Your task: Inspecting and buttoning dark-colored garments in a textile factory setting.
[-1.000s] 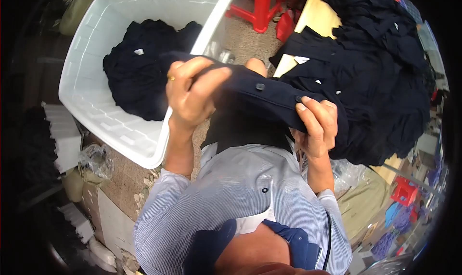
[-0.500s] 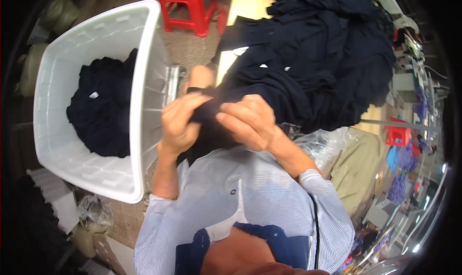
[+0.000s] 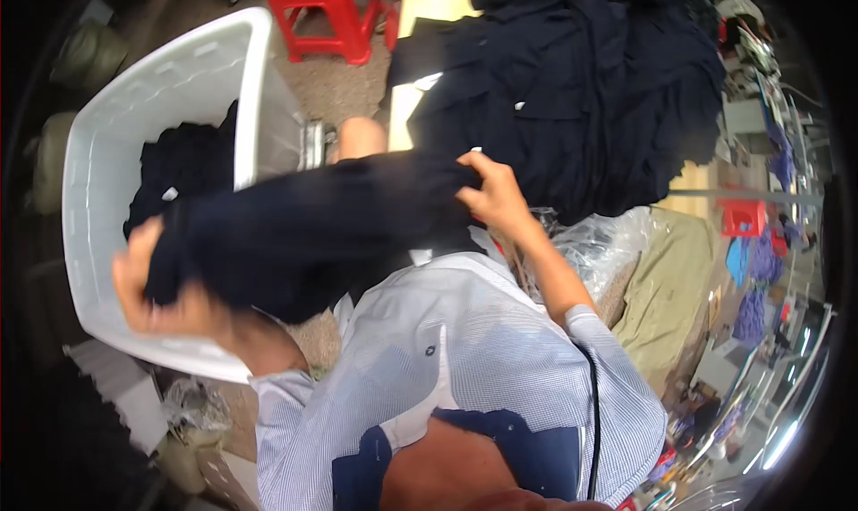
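Observation:
A dark navy garment (image 3: 331, 220) is stretched out sideways in front of my body, slightly blurred; I cannot make out which kind of garment it is. Its left end is gripped by my left hand (image 3: 170, 292), which is smeared by motion and held over the near rim of the white bin. The other end is pinched by my right hand (image 3: 500, 194), at the near edge of a heap of dark navy garments (image 3: 581, 91). Small white tags show on the heap. Inside the white bin (image 3: 94, 171) lies more dark navy cloth (image 3: 183, 158), partly hidden behind the held piece.
Beyond the bin stands a red plastic stool (image 3: 322, 19). The heap lies on a light wooden surface (image 3: 438, 1). To my right are clear plastic wrapping (image 3: 599, 252) and khaki cloth (image 3: 666, 296). A red container (image 3: 742, 218) sits farther right.
My left hand has swung left to the bin, drawing the garment out wide between my hands. My right hand has shifted slightly right. Both hands were close together before.

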Motion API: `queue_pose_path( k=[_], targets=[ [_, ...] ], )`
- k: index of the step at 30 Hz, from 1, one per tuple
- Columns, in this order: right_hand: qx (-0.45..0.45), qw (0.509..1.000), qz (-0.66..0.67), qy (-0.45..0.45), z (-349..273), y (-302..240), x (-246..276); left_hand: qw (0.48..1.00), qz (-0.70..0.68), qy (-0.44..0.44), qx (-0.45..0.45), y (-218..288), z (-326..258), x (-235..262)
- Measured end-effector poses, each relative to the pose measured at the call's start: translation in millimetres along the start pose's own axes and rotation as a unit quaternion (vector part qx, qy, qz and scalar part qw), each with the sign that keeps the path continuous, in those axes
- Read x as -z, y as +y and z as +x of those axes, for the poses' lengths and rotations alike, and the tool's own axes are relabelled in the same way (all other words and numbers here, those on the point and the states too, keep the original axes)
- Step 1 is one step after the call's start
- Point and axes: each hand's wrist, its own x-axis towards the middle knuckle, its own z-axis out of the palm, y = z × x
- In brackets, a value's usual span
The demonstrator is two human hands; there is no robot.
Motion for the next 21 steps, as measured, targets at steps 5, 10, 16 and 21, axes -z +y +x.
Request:
queue_pose_path(
  k=[5, 10, 16, 21],
  targets=[
    [-0.122, 0.956, 0.264, -0.028, -4.2, 49.4, 40.0, 0.996, -0.054, -0.068, 0.016, 5.9, 69.9, -23.0],
    [-0.057, 0.853, 0.479, 0.199, 10.2, 2.3, 71.5, 0.986, 0.035, 0.051, -0.156, -26.7, 147.7, 16.1],
    [-0.061, 0.916, 0.261, 0.298, 50.6, 2.0, 61.6, 0.947, 0.152, -0.271, -0.083, -26.1, 164.1, -35.1],
    [0.047, 0.95, 0.25, 0.178, 35.5, 24.6, 73.4, 0.976, -0.108, -0.179, 0.064, -55.0, 277.6, -31.7]
  ],
)
